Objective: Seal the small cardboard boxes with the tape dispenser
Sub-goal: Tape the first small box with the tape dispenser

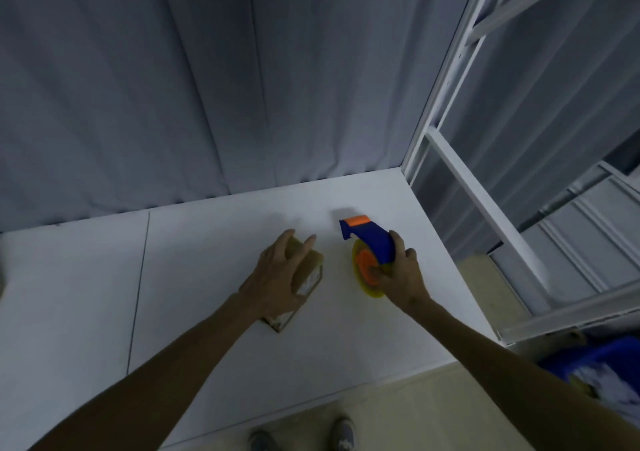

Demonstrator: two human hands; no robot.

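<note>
Key relation: the tape dispenser [370, 242] sits just to the right of the small cardboard box [311, 277], not touching it. Its orange nose points toward the table's far edge, about level with the box's far end.
Box axis: the long side runs from the near edge toward the far edge, with the far end leaning a little right.
Nearer hand: the left hand [280, 274] is already on the box, so the right hand [398, 274] would have to carry the tool leftward, I judge.
Left fingers: spread and arched over the box top, with the thumb down the side facing the dispenser, holding the box steady.
Right fingers: wrapped round the blue handle, thumb on the orange hub.
Box place: on the white table [207, 277], right of its middle, well in from the near edge.
Box look: brown card. A pale, shiny patch shows on the right side face, too blurred to tell tape from print. The top seam is hidden under the hand.
Dispenser look: blue body, orange nose and hub, yellowish roll.
</note>
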